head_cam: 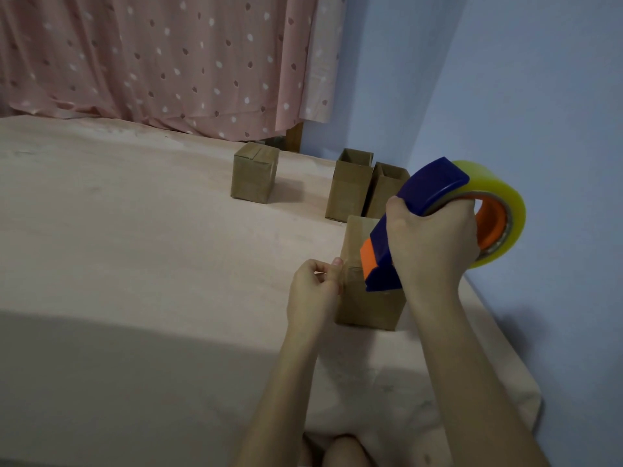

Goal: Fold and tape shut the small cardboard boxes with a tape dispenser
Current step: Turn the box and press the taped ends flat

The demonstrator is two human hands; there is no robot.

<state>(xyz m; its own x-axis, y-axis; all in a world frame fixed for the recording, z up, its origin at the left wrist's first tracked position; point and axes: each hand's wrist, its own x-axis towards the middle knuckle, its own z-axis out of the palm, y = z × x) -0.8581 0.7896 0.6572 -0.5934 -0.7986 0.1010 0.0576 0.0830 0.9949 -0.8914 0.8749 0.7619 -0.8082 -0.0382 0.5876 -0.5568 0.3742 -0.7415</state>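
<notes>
Nearest: left hand (312, 291) pinching the near box (367, 305) at its left edge, right hand (433, 241) gripping the tape dispenser (421, 210) against its top. Farther right, two open boxes (350, 187) touching. Far left, taped box (254, 176) alone.

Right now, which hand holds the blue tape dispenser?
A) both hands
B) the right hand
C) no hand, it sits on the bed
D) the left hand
B: the right hand grips the tape dispenser, while the left hand touches the box.

Sheeted bed (135, 230), four cardboard boxes (255, 178)
</notes>
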